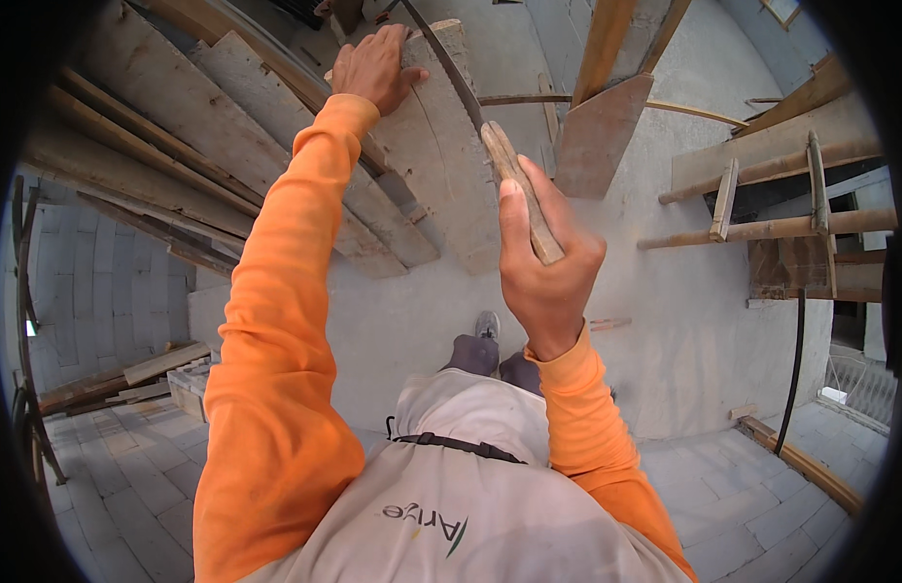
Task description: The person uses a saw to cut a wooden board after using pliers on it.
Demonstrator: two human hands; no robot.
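Observation:
My left hand (371, 70) is at the top, its fingers bent over the far end of a worn, greyish wooden board (436, 155) and its thumb lying on the board's face. The board slants down toward the floor in front of me. My right hand (553, 253) is wrapped round the wooden handle (522, 194) of a long-bladed tool, thumb along the grip. Its narrow dark blade (449, 63) runs up and left across the upper part of the board, beside my left hand. Whether the blade has teeth I cannot tell.
Several long planks (218, 126) lean together on the left. A brown panel (607, 136) stands beyond my right hand. Farther right is a wooden ladder-like frame (762, 231). A timber (806, 466) lies on the floor at the lower right, and wood pieces (130, 374) are piled at left.

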